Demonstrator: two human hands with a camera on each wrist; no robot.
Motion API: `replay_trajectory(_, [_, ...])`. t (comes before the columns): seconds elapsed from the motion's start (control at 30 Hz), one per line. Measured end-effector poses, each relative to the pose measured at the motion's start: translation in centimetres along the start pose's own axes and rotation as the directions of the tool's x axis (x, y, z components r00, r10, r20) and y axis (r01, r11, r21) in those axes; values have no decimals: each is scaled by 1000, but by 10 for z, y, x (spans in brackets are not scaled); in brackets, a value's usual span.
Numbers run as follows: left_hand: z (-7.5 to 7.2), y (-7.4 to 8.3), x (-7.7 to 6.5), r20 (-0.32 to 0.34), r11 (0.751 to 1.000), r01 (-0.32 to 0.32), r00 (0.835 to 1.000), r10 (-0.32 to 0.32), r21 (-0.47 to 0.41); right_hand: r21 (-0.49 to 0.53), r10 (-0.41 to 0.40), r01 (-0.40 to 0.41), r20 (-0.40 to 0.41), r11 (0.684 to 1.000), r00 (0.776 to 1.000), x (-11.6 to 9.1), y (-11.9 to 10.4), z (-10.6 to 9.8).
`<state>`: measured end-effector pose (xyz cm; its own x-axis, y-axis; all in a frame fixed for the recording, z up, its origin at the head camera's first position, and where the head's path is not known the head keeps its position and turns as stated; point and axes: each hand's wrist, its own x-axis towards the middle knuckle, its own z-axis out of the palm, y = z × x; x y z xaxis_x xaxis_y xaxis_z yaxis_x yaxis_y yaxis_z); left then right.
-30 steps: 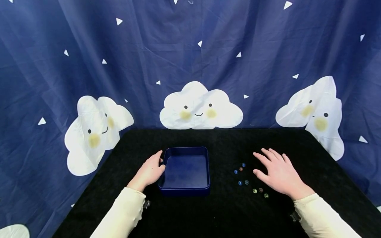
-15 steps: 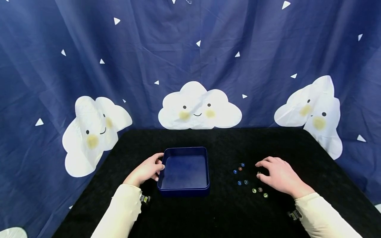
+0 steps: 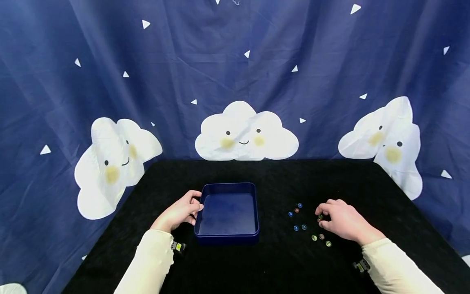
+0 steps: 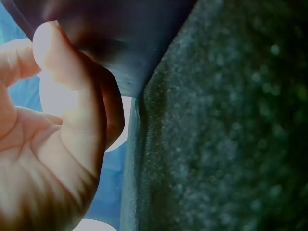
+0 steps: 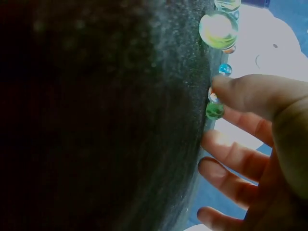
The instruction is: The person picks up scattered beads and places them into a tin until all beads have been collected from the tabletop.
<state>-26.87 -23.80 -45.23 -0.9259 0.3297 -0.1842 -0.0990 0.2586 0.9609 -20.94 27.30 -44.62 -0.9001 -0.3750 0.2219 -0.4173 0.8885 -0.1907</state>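
On the left, my left hand (image 3: 180,212) holds the side of an open-topped dark blue box (image 3: 253,236). Its thumb presses the wall near the rim, and the other fingers curl beside it. In the left wrist view, the box wall (image 4: 120,62) rises past the thumb. My right hand (image 3: 344,219) is low over the black cloth with curled fingers. A green marble (image 5: 214,110) and an orange-and-clear marble (image 5: 212,95) sit between its thumb and index finger, the thumb partly covering the orange one.
Blue and orange marbles (image 3: 296,228) lie between the box and my right hand. Yellow-green marbles (image 3: 314,237) and a brownish one (image 3: 321,236) are nearer me. A black cloth (image 3: 231,269) covers the table, and a dark blue curtain (image 3: 176,49) with white clouds hangs behind it.
My right hand has come down and its spread fingers have curled in around two marbles. The left hand's fingers have bent more against the box, which stays in place.
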Motion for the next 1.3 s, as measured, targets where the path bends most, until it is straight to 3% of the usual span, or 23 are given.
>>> replay_trajectory(0.3, [-1,-5,2,18,1000,-18,1000,18,-14,3,-2,2,43,1000,999,1,2,0])
replay_trajectory(0.53, [-1,-5,0,23,1000,-9,1000,9,-4,23,5,-5,2,1000,1000,4,-4,-7])
replay_trajectory(0.97, [0,-5,-1,41,999,-35,999,36,-15,115,-16,17,-16,993,1000,23,-44,-10])
replay_trajectory(1.3, [-1,-6,-1,33,999,-45,998,45,1,170,-73,81,-49,982,996,42,-81,-9])
